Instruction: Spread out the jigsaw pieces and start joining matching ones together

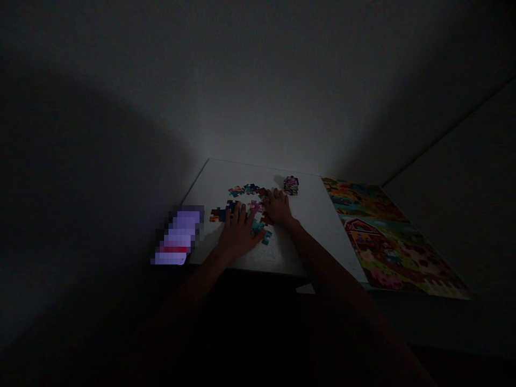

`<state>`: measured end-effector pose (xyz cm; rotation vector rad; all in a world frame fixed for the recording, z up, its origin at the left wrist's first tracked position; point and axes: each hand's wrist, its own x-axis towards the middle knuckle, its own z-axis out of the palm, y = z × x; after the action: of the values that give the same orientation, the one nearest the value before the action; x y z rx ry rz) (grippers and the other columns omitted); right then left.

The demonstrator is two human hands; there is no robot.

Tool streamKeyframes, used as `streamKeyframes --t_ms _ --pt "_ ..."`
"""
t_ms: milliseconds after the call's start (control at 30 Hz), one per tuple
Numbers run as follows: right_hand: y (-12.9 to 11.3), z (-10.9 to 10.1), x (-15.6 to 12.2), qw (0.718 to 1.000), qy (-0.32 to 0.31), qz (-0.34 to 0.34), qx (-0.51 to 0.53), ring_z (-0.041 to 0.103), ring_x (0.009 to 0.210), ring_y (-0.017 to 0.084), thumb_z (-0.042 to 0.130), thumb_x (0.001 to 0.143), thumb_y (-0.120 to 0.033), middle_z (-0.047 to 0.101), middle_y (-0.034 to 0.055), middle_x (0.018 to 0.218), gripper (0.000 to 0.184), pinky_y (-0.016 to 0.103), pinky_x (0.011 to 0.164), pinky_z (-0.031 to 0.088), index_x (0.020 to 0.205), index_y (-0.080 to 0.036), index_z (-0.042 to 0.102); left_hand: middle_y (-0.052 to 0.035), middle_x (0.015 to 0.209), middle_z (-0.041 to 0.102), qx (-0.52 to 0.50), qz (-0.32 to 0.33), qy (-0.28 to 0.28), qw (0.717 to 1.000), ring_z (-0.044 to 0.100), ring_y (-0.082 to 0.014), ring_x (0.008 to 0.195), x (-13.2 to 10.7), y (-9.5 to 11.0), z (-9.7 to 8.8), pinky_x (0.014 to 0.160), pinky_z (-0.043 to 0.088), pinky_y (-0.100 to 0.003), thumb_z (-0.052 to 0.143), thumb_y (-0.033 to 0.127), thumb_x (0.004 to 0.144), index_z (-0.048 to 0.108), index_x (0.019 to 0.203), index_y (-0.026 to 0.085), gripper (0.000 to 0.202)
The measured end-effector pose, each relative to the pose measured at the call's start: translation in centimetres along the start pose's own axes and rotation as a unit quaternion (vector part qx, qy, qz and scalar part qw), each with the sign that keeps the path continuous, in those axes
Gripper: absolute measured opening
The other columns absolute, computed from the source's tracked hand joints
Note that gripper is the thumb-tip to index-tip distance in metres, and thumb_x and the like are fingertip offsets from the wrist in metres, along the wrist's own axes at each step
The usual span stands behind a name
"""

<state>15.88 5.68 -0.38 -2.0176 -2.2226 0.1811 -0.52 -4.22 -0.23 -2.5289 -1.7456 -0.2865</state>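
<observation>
A partly joined jigsaw puzzle [246,200] lies on a small white table [310,215] in a dim room. My left hand [238,232] rests flat on the puzzle's near part, fingers spread and stretched forward. My right hand [277,206] lies flat on the puzzle's right side, fingers also extended. A loose blue piece [266,238] sits just right of my left hand. A small stack of pieces [291,185] stands beyond my right hand, near the table's far edge.
A colourful farm picture, the puzzle box or poster [387,239], lies at the table's right. A blurred purple object [179,236] sits at the left edge. White walls meet behind the table. The foreground is dark.
</observation>
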Motion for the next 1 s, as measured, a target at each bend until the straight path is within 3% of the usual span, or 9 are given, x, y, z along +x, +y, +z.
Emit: streamKeyframes --t_ms 167,367,600,733,867,1000 --pt "-1.9 0.0 2.0 0.999 -0.012 -0.029 0.016 0.021 0.149 0.032 0.02 0.103 -0.044 0.025 0.0149 0.161 0.057 0.054 0.118 0.017 0.154 -0.02 0.03 -0.0209 0.157 0.031 -0.019 0.028 0.002 0.999 0.017 -0.0394 0.148 -0.4 0.9 0.0 0.117 0.011 -0.063 0.031 0.069 0.094 0.038 0.149 0.013 0.079" --pt "-3.9 0.5 4.1 0.996 -0.047 -0.058 0.051 0.013 0.15 0.035 0.018 0.1 -0.058 0.018 0.0099 0.164 0.063 0.065 0.116 0.01 0.154 -0.029 0.029 -0.0206 0.156 0.033 -0.042 0.049 -0.011 0.998 0.021 -0.0362 0.148 -0.3 1.7 0.2 0.118 0.013 -0.062 0.034 0.067 0.093 0.036 0.15 0.014 0.078" --pt "-5.4 -0.1 6.4 0.984 -0.069 -0.166 0.015 0.012 0.15 0.039 0.027 0.099 -0.057 0.022 0.005 0.163 0.057 0.067 0.115 0.01 0.151 -0.034 0.037 -0.0226 0.154 0.035 -0.055 0.075 0.004 0.996 0.029 -0.0366 0.145 0.4 2.0 0.5 0.118 0.017 -0.059 0.038 0.065 0.094 0.037 0.149 0.013 0.076" --pt "-6.3 -0.7 7.9 0.97 -0.089 -0.225 0.003 0.02 0.149 0.035 0.027 0.099 -0.057 0.028 0.0056 0.161 0.058 0.06 0.118 0.015 0.15 -0.033 0.039 -0.017 0.156 0.036 -0.068 0.134 0.016 0.989 0.025 -0.0349 0.147 0.8 2.1 0.3 0.118 0.016 -0.058 0.04 0.057 0.096 0.039 0.148 0.017 0.066" --pt "-5.4 -0.6 8.3 0.977 -0.108 -0.183 0.018 0.015 0.15 0.036 0.024 0.097 -0.065 0.02 0.008 0.164 0.067 0.058 0.118 0.014 0.153 -0.029 0.033 -0.0127 0.156 0.038 -0.075 0.205 -0.003 0.976 0.027 -0.0305 0.146 1.6 2.0 0.0 0.119 0.016 -0.055 0.035 0.052 0.099 0.042 0.146 0.02 0.057" --pt "-2.6 0.0 7.0 0.986 -0.086 -0.146 -0.001 0.011 0.151 0.035 0.026 0.097 -0.063 0.013 0.0089 0.165 0.068 0.057 0.119 0.012 0.156 -0.028 0.025 -0.0126 0.157 0.036 -0.071 0.207 -0.02 0.976 0.026 -0.0298 0.147 2.4 2.1 0.0 0.119 0.018 -0.055 0.033 0.057 0.099 0.04 0.147 0.021 0.061"
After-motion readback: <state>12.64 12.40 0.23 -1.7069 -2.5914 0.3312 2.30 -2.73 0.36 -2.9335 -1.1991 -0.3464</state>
